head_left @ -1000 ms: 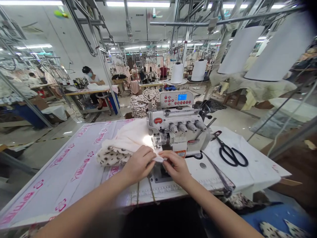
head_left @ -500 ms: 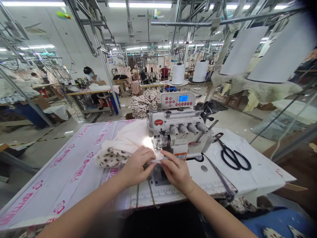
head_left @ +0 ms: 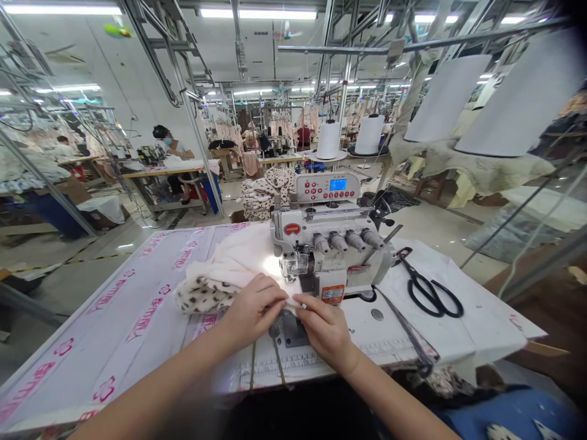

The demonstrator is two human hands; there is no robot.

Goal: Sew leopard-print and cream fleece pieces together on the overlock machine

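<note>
A soft white fabric piece (head_left: 238,256) with a black-spotted side lies bunched on the table left of the overlock sewing machine (head_left: 330,235). Its near edge reaches under the lit presser foot area. My left hand (head_left: 254,308) is closed, pinching that edge between thumb and fingers just in front of the foot. Close beside it, my right hand (head_left: 325,330) pinches the same edge, also closed. The fingertips of both hands almost meet. The exact stretch of fabric between them is partly hidden by the fingers.
Black-handled scissors (head_left: 433,290) lie on the white table cover right of the machine. Large white thread cones (head_left: 447,98) stand at the upper right. Behind the machine is a pile of spotted fabric (head_left: 268,192). A person (head_left: 172,150) sits at another sewing table at the left back.
Both hands have drawn slightly toward me and away from the presser foot, and their fingertips are closer together on the fabric edge. The view has shifted a little.
</note>
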